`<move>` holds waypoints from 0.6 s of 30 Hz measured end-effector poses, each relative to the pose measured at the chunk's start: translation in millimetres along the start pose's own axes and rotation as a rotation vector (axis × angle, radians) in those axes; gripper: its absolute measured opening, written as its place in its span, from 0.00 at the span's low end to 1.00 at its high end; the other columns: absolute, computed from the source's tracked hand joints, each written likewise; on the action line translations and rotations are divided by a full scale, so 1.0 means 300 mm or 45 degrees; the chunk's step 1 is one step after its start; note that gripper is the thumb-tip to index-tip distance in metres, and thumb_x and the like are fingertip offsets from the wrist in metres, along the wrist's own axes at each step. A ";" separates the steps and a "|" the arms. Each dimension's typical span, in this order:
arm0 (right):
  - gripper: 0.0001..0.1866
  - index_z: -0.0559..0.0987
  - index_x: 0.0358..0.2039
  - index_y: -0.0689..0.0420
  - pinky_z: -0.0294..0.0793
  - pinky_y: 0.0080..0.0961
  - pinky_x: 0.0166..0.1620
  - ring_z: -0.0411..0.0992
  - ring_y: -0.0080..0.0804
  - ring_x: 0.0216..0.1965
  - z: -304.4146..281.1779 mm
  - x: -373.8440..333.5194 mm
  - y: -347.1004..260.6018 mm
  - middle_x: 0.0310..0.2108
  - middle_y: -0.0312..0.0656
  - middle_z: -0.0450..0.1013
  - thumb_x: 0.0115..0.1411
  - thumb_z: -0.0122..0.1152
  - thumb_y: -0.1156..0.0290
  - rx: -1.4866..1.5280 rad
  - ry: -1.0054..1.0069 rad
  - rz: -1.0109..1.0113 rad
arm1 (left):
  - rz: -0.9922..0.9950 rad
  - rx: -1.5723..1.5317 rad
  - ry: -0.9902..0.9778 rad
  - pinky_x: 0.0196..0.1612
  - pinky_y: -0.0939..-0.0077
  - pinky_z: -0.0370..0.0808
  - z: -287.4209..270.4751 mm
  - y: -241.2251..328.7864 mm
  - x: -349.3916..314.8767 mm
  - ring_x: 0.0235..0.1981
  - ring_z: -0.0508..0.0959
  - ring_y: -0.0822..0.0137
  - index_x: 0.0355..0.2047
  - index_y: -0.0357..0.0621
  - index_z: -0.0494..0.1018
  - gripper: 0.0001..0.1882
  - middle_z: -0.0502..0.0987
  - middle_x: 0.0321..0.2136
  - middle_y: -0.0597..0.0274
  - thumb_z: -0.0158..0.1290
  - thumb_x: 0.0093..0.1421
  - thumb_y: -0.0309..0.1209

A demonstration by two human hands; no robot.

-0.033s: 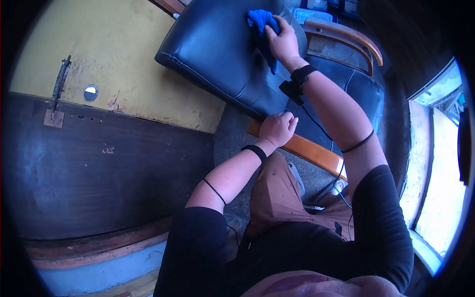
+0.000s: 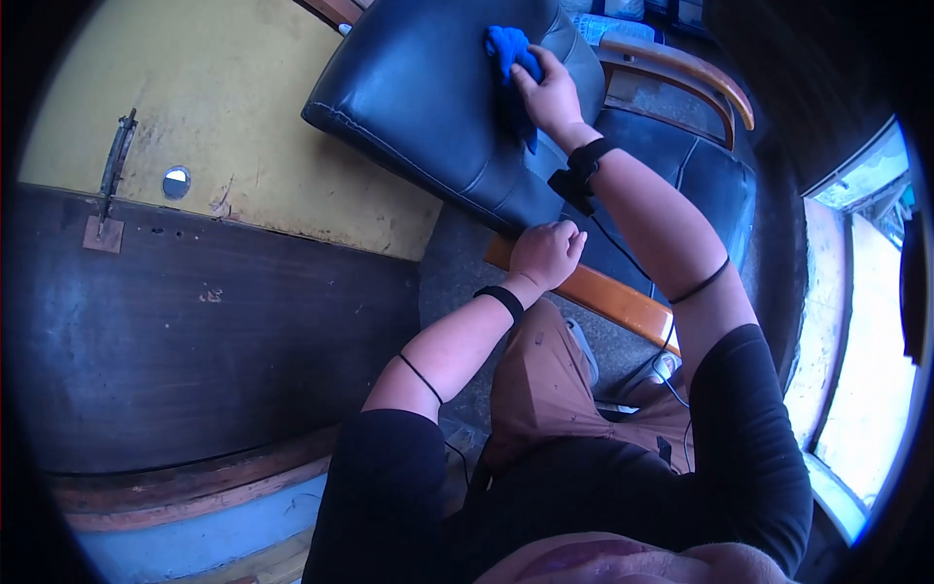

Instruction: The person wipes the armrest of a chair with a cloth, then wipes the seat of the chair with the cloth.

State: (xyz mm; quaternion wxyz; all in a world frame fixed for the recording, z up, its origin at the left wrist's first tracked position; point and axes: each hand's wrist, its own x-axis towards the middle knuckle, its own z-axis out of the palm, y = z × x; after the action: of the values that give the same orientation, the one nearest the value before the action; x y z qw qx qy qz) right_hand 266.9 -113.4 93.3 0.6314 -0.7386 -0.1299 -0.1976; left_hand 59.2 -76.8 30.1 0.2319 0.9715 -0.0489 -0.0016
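Note:
A blue cloth is bunched in my right hand, with a loose end hanging down. The hand presses it against the black leather backrest of an armchair. Lower down, my left hand is closed over the near wooden armrest, at the end beside the backrest. Its fingertips are partly hidden. The chair's black seat spreads to the right, beneath my right forearm.
The far curved wooden armrest rises behind the seat. At left stands a yellow and dark brown panel with a metal bolt. A thin black cable hangs from my right wrist. A bright window is at far right.
My right hand has shifted slightly left with the blue cloth. My left hand stays on the armrest.

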 end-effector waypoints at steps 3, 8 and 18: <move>0.20 0.78 0.52 0.57 0.75 0.41 0.54 0.77 0.53 0.50 0.035 -0.253 0.059 0.46 0.56 0.77 0.60 0.67 0.66 0.069 -0.503 -0.102 | -0.040 0.092 -0.060 0.38 0.56 0.80 -0.033 -0.041 -0.037 0.32 0.82 0.47 0.30 0.44 0.78 0.13 0.83 0.31 0.51 0.53 0.67 0.38; 0.17 0.82 0.45 0.56 0.77 0.42 0.50 0.79 0.53 0.44 -0.177 -0.224 0.190 0.38 0.54 0.80 0.53 0.67 0.67 -0.577 -1.354 -0.115 | 0.100 0.076 0.090 0.40 0.55 0.80 -0.024 -0.044 -0.019 0.35 0.82 0.46 0.32 0.42 0.79 0.11 0.82 0.33 0.49 0.52 0.67 0.35; 0.23 0.81 0.48 0.60 0.75 0.38 0.59 0.75 0.53 0.51 -0.027 -0.085 0.101 0.50 0.53 0.74 0.58 0.72 0.57 -0.244 -0.620 -0.292 | 0.048 0.103 0.022 0.40 0.55 0.80 -0.025 -0.048 -0.022 0.36 0.82 0.47 0.32 0.44 0.79 0.12 0.83 0.33 0.50 0.50 0.69 0.36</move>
State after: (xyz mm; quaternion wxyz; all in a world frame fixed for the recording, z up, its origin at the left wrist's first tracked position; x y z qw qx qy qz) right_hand 256.7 -125.1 56.0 0.4823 -0.8012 -0.3410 -0.0959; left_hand 54.2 -60.0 30.0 0.1926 0.9790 -0.0653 0.0130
